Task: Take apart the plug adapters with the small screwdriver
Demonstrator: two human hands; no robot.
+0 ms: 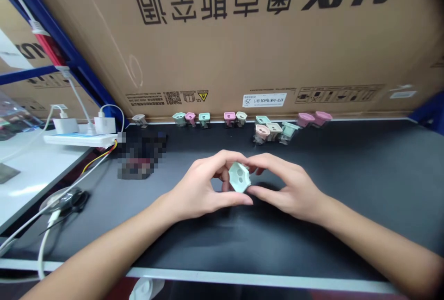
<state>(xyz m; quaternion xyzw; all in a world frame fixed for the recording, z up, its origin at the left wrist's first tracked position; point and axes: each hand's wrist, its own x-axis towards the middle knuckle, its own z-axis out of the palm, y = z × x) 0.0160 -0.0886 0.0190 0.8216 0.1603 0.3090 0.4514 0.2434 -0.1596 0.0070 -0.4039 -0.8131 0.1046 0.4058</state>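
A pale mint plastic hexagonal piece (239, 177) with two round holes in its face sits between my hands, above the black work mat (222, 240). My left hand (204, 189) pinches it from the left, its fingertips on the piece's edge. My right hand (287, 184) grips it from the right. The fingers of both hands wrap around behind it, hiding its back. Along the far edge of the mat stand several small plug-like plastic parts (274, 131) in mint, pink and cream.
A large cardboard box (222, 36) printed with AUX stands behind the mat. At the left are a white power strip (79, 139) with white chargers, a pixelated dark patch (141, 155), loose cables (83, 193), and a white table surface (34, 184). A blue rack upright (65, 54) runs up the left side.
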